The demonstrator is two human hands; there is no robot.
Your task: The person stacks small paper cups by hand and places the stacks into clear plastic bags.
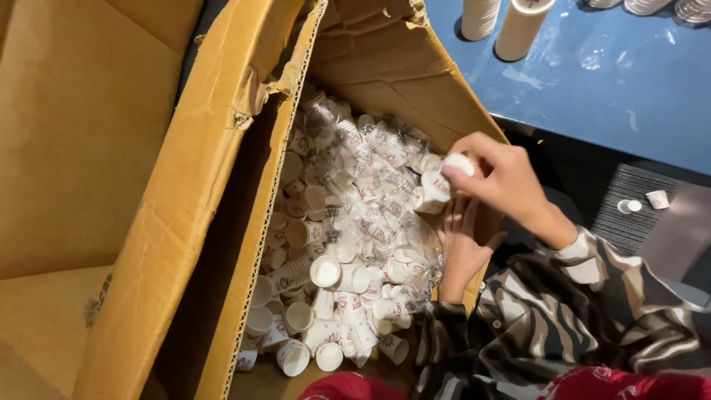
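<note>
My right hand (pixel 498 178) hovers over the right side of the big cardboard box (pixel 222 192), its fingers pinched shut on a short stack of small white paper cups (pixel 443 178). The stack lies on its side, its long axis running left and a little downward from my fingertips toward the middle of the box, with the printed cup at the far end and the one in my grip nearest the thumb.

My left hand (pixel 461 241) sits just below, palm turned up and fingers spread loosely apart, holding nothing that I can see; it rests against the inner right wall of the box, beside the heap. Of the two, the right hand is the one on the cups, and the left lies directly under the stack.

Below both hands the box holds a loose pile of the same cups (pixel 333 274), tumbled every way, mixed with crumpled clear plastic wrap (pixel 385 222).

Beyond the box stands a blue table (pixel 607 81) bearing tall stacks of cups (pixel 518 26). Two stray cups (pixel 644 201) lie on the dark floor near my striped sleeve (pixel 578 296).
</note>
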